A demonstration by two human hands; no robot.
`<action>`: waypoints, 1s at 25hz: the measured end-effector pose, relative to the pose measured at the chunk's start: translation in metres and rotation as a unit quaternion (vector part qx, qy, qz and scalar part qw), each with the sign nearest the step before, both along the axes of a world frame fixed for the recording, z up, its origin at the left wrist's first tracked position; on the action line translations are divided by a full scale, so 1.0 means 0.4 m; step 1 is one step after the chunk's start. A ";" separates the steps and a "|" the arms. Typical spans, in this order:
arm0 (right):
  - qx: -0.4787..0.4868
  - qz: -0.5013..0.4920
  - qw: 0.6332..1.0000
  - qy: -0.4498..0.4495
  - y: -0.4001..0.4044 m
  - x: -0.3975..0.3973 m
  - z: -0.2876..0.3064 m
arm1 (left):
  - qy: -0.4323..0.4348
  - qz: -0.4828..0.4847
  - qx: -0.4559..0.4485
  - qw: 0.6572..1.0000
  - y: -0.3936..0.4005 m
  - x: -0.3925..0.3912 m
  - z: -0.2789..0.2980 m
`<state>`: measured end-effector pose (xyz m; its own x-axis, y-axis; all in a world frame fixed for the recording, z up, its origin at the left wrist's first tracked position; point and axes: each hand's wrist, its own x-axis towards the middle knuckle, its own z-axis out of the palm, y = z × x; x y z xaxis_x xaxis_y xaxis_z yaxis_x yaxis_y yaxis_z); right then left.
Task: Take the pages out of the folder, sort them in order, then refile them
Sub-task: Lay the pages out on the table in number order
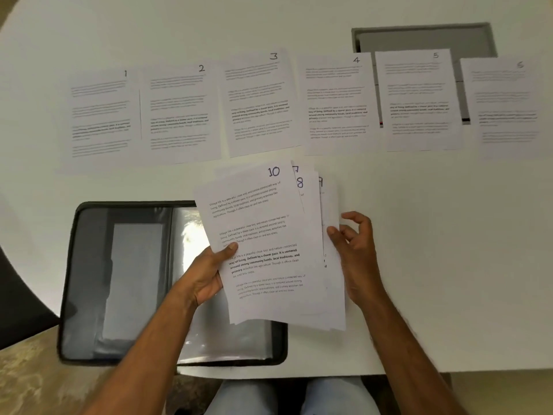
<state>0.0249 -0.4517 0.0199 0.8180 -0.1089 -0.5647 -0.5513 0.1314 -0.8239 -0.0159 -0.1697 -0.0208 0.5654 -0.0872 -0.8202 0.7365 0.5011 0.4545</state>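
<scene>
A fanned stack of printed pages (269, 250) is held above the table's near side, page 10 on top, with corners marked 7, 8 and 9 showing behind it. My left hand (206, 277) grips the stack's left edge, thumb on top. My right hand (356, 253) touches the stack's right edge with curled fingers. The black folder (125, 280) lies open under my left arm, its clear sleeves showing. Several numbered pages lie in a row across the table: page 1 (100, 115), page 2 (179, 113), page 3 (260, 100), page 4 (336, 100), page 5 (419, 100) and a sixth sheet (505, 106).
The white table (434, 265) has a rounded left edge and a straight near edge. A grey recessed cable box (425, 37) sits at the back right, partly under the pages. My knees in jeans (287, 396) are below the table edge.
</scene>
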 end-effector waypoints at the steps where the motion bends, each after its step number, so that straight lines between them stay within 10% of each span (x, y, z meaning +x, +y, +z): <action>1: -0.026 0.004 1.000 -0.014 0.013 -0.008 0.002 | -0.004 -0.002 -0.005 1.000 0.015 -0.008 0.005; 25: 0.008 0.013 0.999 0.047 0.086 -0.140 0.104 | 0.009 -0.021 -0.031 0.999 0.061 -0.155 0.065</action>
<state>-0.0312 -0.4172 0.0615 0.7641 -0.0794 -0.6402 -0.6290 0.1284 -0.7667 -0.0780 -0.1453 0.0053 0.5458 -0.1606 -0.8224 0.7647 0.4968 0.4104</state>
